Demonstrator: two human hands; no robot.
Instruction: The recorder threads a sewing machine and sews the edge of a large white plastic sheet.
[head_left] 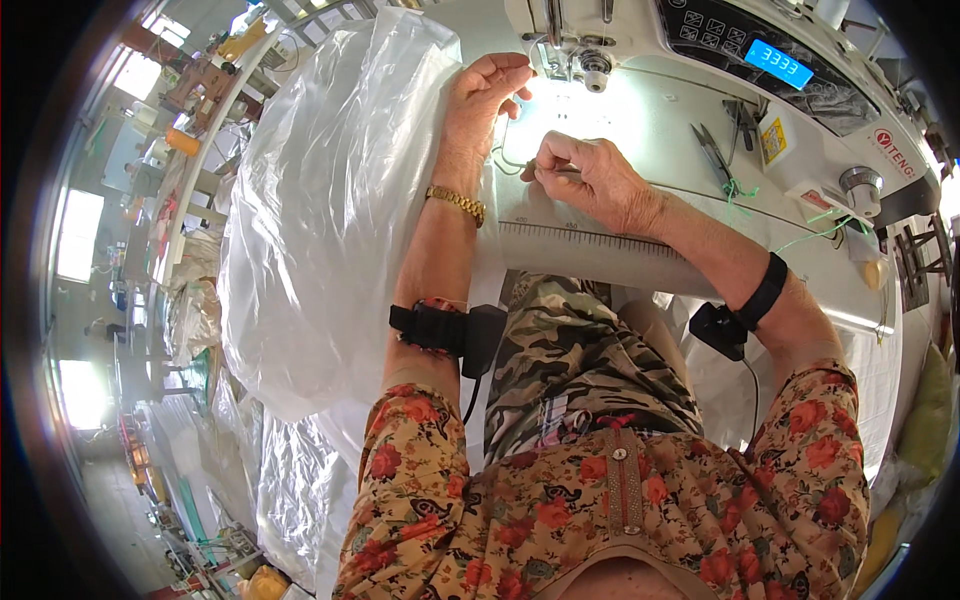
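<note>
My left hand (488,95) is raised beside the needle area of a sewing machine (597,70). Its thumb and fingers are pinched together, and whatever is between them is too small to make out. Lower and to the right, my right hand (592,182) is closed over the machine bed (660,140), fingertips pressed together. What it grips, if anything, is hidden. A thin curved strand (508,160) shows between the two hands. Large translucent white plastic sheeting (330,210) lies against my left forearm. Bright lamp light washes out the spot under the needle.
Scissors (712,155) lie on the bed to the right, with green thread (738,190) by their handles. The machine's control panel (770,65) is lit at the upper right. A ruler strip (590,236) runs along the near edge. Shelves with cluttered items stand at far left.
</note>
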